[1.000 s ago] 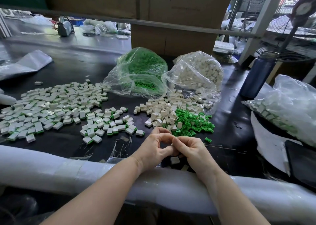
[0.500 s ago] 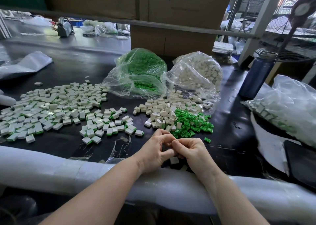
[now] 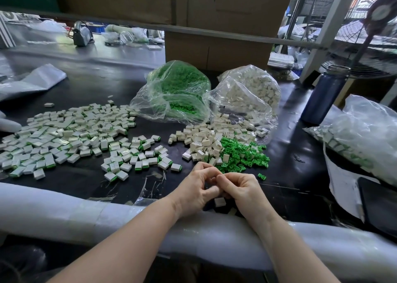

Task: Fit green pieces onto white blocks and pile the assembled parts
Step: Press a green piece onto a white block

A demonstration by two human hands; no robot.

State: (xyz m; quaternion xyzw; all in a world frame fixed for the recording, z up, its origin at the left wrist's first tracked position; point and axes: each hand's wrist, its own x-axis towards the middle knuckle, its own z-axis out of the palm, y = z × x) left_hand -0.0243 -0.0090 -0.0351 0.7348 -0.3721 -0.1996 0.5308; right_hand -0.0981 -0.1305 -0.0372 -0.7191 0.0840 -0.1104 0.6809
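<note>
Lower centre of frame, just above the padded white table edge: left hand and right hand, fingertips pressed together, fingers of both curled inward round something small; the piece between them is hidden, so whether it is a white block, a green piece or both cannot be told. Change over the last second: almost none; both hands have stayed in the same spot with only slight shifts of the fingertips, which reads as 1 fitting step still under way, nothing yet released. Directly below the hands: 1 loose white block on the dark table. Centre right: heap of unfitted white blocks, touching a heap of green pieces to its right; 1 stray green piece just apart. Left half of frame: wide spread of assembled parts, white with green edges, lying flat more than piled. Upper centre: 2 clear bags, bag of green pieces and bag of white blocks, side by side. Right: dark blue bottle, further plastic bag. Judgement: large stock remains, task far from finished
</note>
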